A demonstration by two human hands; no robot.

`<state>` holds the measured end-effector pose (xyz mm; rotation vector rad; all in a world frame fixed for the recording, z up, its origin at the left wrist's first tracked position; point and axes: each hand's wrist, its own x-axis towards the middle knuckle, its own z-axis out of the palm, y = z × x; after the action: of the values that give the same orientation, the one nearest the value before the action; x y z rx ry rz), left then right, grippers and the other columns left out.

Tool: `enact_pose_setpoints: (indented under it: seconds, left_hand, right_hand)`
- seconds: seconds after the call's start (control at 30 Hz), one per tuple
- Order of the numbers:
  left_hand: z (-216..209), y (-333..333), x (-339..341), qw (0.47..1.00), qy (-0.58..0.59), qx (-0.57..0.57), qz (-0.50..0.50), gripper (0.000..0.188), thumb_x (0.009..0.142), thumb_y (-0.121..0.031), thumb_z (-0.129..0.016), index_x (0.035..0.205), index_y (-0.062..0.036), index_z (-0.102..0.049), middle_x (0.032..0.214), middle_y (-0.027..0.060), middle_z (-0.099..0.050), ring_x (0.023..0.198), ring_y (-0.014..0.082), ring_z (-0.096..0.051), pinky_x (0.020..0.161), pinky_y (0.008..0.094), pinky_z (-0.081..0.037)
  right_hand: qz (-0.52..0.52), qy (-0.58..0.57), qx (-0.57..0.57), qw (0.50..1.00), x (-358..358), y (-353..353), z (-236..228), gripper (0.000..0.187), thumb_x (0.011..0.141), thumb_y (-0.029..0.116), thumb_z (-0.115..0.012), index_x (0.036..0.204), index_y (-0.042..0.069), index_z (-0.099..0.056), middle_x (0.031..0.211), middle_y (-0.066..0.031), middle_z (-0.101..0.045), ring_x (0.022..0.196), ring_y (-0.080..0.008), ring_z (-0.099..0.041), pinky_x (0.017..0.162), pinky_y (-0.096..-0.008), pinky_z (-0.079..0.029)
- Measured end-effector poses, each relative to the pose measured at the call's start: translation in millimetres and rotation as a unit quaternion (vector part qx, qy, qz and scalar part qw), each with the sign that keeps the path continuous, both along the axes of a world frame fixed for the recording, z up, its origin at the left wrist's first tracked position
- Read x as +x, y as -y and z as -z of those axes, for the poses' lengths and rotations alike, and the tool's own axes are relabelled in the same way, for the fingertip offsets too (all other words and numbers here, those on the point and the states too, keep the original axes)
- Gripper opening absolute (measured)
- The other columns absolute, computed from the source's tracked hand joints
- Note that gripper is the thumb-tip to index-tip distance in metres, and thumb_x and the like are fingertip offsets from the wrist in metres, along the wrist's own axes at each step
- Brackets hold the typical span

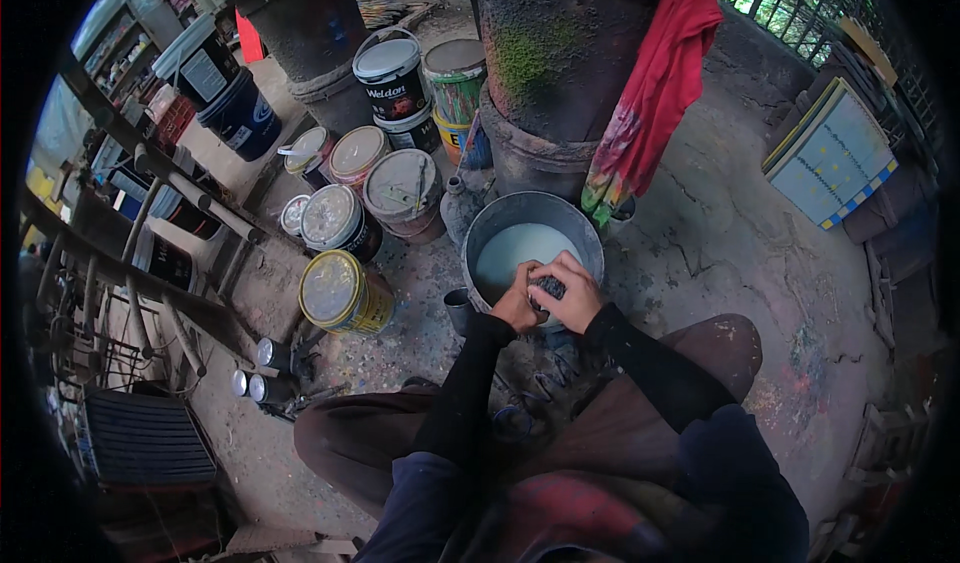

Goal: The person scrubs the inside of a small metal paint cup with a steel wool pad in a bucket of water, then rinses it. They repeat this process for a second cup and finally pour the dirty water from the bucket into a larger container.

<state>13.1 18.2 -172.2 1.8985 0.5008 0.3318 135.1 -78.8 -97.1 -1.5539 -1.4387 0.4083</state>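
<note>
A grey bucket [480, 253] of whitish liquid [520, 248] stands before my crossed legs. Over its near rim my hands meet around a small dark, rounded object [548, 287]; its kind cannot be made out. My right hand [575, 296] grips it from above and the right, fingers curled. Closed on its left side is my left hand [518, 303], which covers part of it. A dark cup [458, 310] stands on the floor left of the bucket. Beneath my wrists lies a coiled dark hose [545, 381].
Lidded paint pails [345, 293] and cans crowd the left. Behind the bucket rises a large dark drum [560, 63], with a stained red cloth [660, 73] hanging down its side. A grey bottle [459, 208] touches the group. Metal cans [272, 388] sit near a rack at left.
</note>
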Motion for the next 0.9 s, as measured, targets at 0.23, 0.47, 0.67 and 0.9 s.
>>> enact_pose_setpoints:
  seconds: [0.23, 0.47, 0.67, 0.9]
  left_hand:
    - [-22, 7, 3, 1.000, 0.005, -0.016, 0.010, 0.082, 0.066, -0.007, -0.071, 0.131, -0.0085, -0.022, 0.105, 0.0185, -0.054, 0.095, 0.0330, -0.058, 0.083, 0.0373, -0.046]
    - [-45, -8, -11, 0.961, 0.046, -0.273, -0.013, 0.064, 0.075, -0.015, -0.072, 0.129, -0.0101, -0.038, 0.098, 0.0067, -0.060, 0.066, 0.0165, -0.060, 0.054, 0.0261, -0.047]
    - [-44, -31, -28, 0.843, 0.177, -0.507, 0.023, 0.082, 0.080, -0.070, -0.040, 0.130, -0.0052, -0.039, 0.094, 0.0118, -0.060, 0.055, 0.0134, -0.053, 0.043, 0.0213, -0.040]
    - [-48, -35, -35, 0.798, 0.184, -0.574, -0.017, 0.102, 0.075, -0.082, -0.018, 0.125, 0.0025, -0.044, 0.086, 0.0153, -0.061, 0.043, 0.0157, -0.049, 0.034, 0.0227, -0.037]
  right_hand:
    - [0.039, -0.008, 0.013, 0.999, 7, -5, 4, 0.017, 0.073, 0.012, -0.070, 0.088, 0.007, -0.064, 0.086, -0.0090, -0.052, 0.083, -0.0260, -0.057, 0.074, -0.0343, -0.046]
    - [0.124, -0.018, 0.009, 0.992, 36, -23, 10, 0.022, 0.074, 0.020, -0.071, 0.087, 0.004, -0.063, 0.085, -0.0114, -0.057, 0.082, -0.0264, -0.058, 0.074, -0.0329, -0.046]
    - [0.035, 0.009, -0.374, 0.927, 58, -59, 73, 0.044, 0.074, 0.043, -0.066, 0.093, 0.003, -0.065, 0.087, -0.0177, -0.064, 0.084, -0.0333, -0.061, 0.075, -0.0372, -0.048]
    - [-0.199, 0.315, -0.621, 0.690, 37, -83, 137, 0.044, 0.077, 0.037, -0.057, 0.104, 0.002, -0.064, 0.110, -0.0162, -0.062, 0.103, -0.0294, -0.058, 0.091, -0.0409, -0.043]
